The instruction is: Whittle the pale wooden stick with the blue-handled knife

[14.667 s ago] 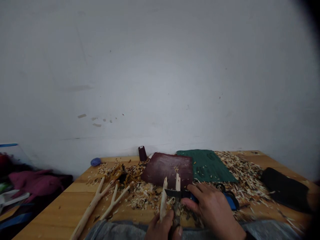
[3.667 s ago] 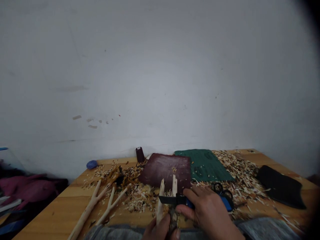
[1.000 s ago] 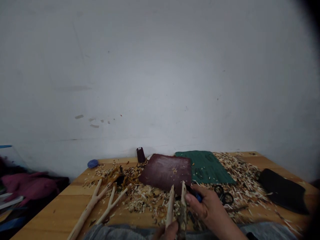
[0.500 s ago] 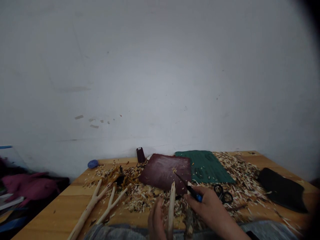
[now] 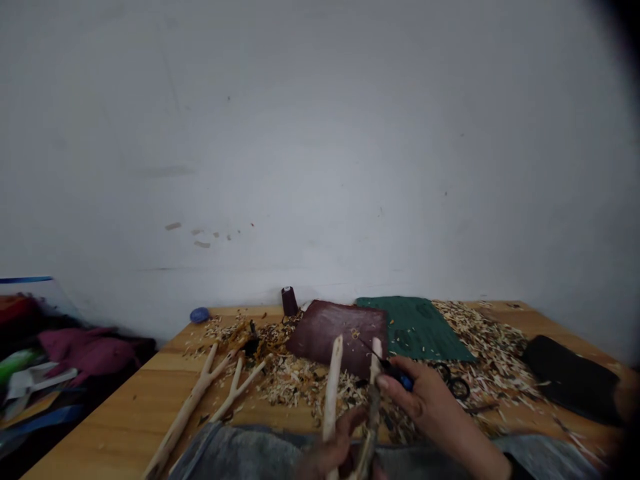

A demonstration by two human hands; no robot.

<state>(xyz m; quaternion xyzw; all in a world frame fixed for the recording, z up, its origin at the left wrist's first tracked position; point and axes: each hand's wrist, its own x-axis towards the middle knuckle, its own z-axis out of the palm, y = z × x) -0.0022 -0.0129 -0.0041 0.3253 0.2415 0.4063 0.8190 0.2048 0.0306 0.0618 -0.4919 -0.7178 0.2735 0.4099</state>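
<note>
My left hand (image 5: 336, 453) is closed round the base of a forked wooden stick (image 5: 331, 389), low at the frame's bottom edge. The fork's two pale prongs point up and away from me. My right hand (image 5: 424, 399) grips a knife with a blue handle (image 5: 397, 376); its thin dark blade points up-left, just behind the right prong. The hand sits right beside that prong. Wood shavings (image 5: 310, 383) lie under both hands.
Two more forked sticks (image 5: 206, 393) lie on the wooden table (image 5: 125, 420) at left. A dark red mat (image 5: 335, 327), a green mat (image 5: 415, 327), black scissors (image 5: 453, 383), a black pouch (image 5: 570, 377), a dark thread spool (image 5: 289, 301) and a blue lump (image 5: 200, 315) lie further back. Clothes are piled at far left.
My left hand, briefly loose beside the stick, has closed on its base again and raised it. The right hand with the knife has stayed beside the right prong.
</note>
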